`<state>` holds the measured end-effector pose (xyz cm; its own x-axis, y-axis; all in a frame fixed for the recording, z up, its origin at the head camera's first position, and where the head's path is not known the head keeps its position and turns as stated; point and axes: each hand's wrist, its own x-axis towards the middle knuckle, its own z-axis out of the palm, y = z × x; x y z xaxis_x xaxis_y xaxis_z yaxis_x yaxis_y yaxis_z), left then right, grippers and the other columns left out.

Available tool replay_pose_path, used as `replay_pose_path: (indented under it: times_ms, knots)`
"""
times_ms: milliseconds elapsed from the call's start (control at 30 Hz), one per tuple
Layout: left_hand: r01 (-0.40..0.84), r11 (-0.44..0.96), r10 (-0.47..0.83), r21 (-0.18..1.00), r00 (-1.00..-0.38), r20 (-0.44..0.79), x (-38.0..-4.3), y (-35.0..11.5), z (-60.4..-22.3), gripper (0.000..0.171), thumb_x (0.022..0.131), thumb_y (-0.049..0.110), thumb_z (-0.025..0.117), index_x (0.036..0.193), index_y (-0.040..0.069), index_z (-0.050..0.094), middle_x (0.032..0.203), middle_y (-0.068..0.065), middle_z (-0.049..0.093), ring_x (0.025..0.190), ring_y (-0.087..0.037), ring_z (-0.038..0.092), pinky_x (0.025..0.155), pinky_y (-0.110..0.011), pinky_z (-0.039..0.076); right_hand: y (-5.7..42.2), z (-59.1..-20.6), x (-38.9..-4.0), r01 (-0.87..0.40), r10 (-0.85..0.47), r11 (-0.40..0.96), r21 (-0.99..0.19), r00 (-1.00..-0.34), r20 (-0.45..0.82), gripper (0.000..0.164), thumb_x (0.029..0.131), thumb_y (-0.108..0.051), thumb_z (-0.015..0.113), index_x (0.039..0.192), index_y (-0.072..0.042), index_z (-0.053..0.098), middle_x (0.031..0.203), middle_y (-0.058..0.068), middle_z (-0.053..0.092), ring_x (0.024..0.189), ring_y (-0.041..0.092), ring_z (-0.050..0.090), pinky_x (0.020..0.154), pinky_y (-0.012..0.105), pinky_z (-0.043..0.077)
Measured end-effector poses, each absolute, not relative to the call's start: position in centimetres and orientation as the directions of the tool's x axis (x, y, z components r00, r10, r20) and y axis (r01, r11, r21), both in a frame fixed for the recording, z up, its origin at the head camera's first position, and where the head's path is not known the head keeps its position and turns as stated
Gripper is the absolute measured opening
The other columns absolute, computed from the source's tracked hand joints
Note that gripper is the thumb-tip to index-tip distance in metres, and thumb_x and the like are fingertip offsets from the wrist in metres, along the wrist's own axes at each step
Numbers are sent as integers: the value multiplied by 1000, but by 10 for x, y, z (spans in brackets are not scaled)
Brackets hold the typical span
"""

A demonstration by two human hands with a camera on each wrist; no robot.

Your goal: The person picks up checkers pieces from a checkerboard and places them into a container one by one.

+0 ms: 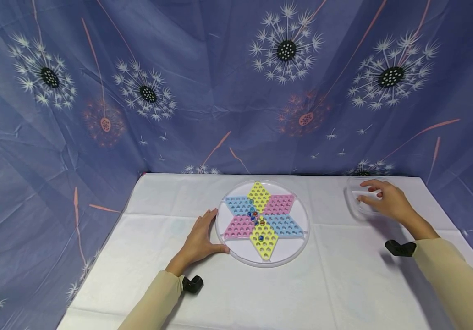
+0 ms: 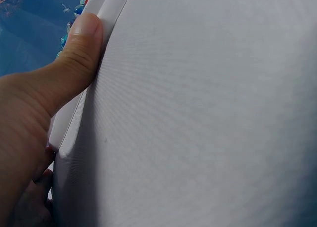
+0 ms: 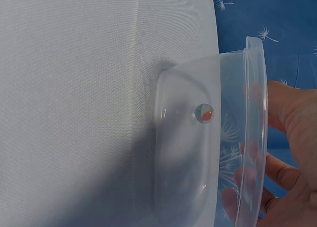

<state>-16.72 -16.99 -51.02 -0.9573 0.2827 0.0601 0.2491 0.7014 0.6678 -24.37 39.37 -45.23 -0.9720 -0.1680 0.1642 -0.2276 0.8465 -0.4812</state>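
A round white Chinese checkers board (image 1: 236, 252) with a yellow, pink and blue star lies on the table. Several glass marbles (image 1: 255, 214) sit in its holes, mostly near the star's middle. My left hand (image 1: 199, 238) touches the board's left edge, thumb and fingers spread apart along the rim; in the left wrist view the thumb (image 2: 81, 43) lies against that rim. My right hand (image 1: 389, 201) reaches over a clear plastic container (image 1: 354, 211), its fingers loosely bent inside the opening. A single marble (image 3: 204, 113) with an orange swirl lies in the container, apart from the fingertips.
The table (image 1: 302, 298) has a white cloth. A blue curtain (image 1: 220, 91) with dandelion prints hangs behind it and at the sides. The container stands near the back right corner, to the right of the board. Small black devices (image 1: 193, 284) are worn at both wrists.
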Motion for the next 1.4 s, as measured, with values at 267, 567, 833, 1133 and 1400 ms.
replay_pose_path:
  times_ms: [267, 567, 833, 1133, 1400]
  knots:
    - [231, 693, 271, 683, -961, 51, -168, -169, -510, 129, 62, 47, 98, 162, 7, 28, 166, -17, 29, 156, -34, 18, 129, -49, 12, 393, -445, -246, -252, -178, 847, -468, -964, 196, 43, 96, -26, 74, 131, -3, 63, 117, 33, 66, 95, 46, 63, 69, 48, 52]
    - [233, 698, 271, 678, -961, 51, -168, -169, -510, 129, 62, 47, 98, 162, 6, 28, 166, -18, 29, 156, -33, 18, 129, -49, 12, 388, -440, -244, -258, -178, 830, -494, -963, 203, 48, 96, -27, 74, 136, -3, 60, 121, 34, 64, 100, 51, 63, 78, 62, 54]
    - [231, 699, 270, 677, -962, 50, -167, -169, -510, 129, 62, 47, 98, 162, 6, 28, 166, -18, 29, 156, -34, 19, 129, -50, 13, 382, -433, -243, -280, -207, 809, -517, -959, 194, 59, 98, -30, 72, 145, -4, 51, 132, 32, 57, 113, 57, 57, 85, 70, 51]
    - [229, 702, 265, 675, -963, 51, -166, -169, -510, 128, 62, 47, 98, 162, 7, 28, 166, -18, 28, 156, -35, 19, 128, -51, 14, 371, -425, -241, -279, -215, 796, -537, -960, 180, 64, 96, -34, 74, 149, -6, 49, 143, 29, 49, 123, 55, 50, 90, 71, 50]
    - [234, 705, 266, 670, -962, 56, -165, -169, -509, 127, 62, 45, 98, 162, 7, 29, 166, -19, 29, 156, -35, 20, 129, -50, 13, 359, -416, -242, -353, -260, 774, -525, -934, 244, 59, 94, -29, 77, 144, -6, 56, 141, 27, 53, 120, 51, 52, 91, 69, 47]
